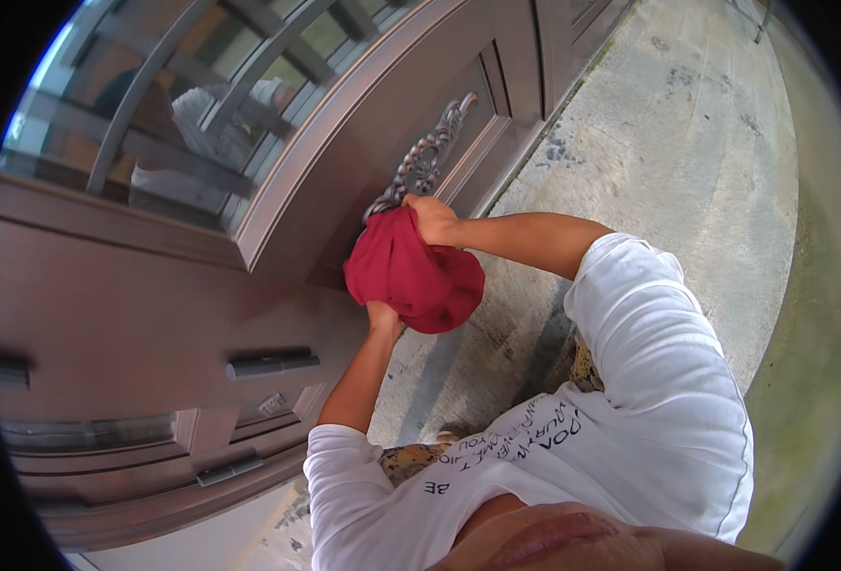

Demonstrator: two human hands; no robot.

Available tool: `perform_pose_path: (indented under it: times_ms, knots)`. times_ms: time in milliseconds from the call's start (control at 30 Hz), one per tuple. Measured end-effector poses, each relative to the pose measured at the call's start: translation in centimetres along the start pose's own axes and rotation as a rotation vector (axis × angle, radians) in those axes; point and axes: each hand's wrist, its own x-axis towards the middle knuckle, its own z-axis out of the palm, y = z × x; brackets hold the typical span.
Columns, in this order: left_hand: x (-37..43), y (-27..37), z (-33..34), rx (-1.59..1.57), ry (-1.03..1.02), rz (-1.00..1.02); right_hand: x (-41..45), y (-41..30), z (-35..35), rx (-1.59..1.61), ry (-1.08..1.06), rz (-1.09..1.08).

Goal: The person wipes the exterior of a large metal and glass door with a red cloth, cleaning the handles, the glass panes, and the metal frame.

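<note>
A bunched dark red cloth (417, 275) hangs between both hands, close against the brown metal door (278, 307). My left hand (385, 316) grips its lower left side, with most of the fingers hidden behind the folds. On the upper edge, my right hand (431, 218) closes around the fabric, right beside the lower end of a silver scroll-shaped ornament (424, 160) on the door panel. Whether the cloth touches the door cannot be told.
Grey bars (242, 71) cross a reflective glass pane at upper left. Cylindrical hinges (273, 364) stick out from the door side at lower left. Stained concrete floor (677, 143) runs along the door's base, and a thin metal stand (761, 25) shows at the top right.
</note>
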Motion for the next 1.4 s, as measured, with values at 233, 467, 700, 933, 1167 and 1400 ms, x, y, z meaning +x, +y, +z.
perform_pose_path:
  times_ms: [233,467,700,933,1167,1400]
  knots:
    - [1.6,3.2,7.9,-0.063,0.021,0.169,2.2,1.6,-6.9,-0.025,0.185,0.027]
    - [5.9,5.4,11.5,0.165,-0.036,0.379,4.3,3.0,-12.2,0.024,0.204,-0.037]
    - [5.9,9.8,18.4,0.511,-0.182,0.837,11.5,10.5,-15.5,0.894,0.513,0.022]
    - [4.1,13.9,22.6,1.207,-0.018,1.056,10.2,9.6,-17.2,1.062,0.609,-0.159]
    - [0.6,23.8,27.8,1.365,0.013,1.933,11.4,7.8,-20.8,0.810,0.669,-0.373]
    - [6.5,20.1,29.4,1.848,0.013,1.908,11.3,8.9,-23.6,0.470,0.891,-0.491]
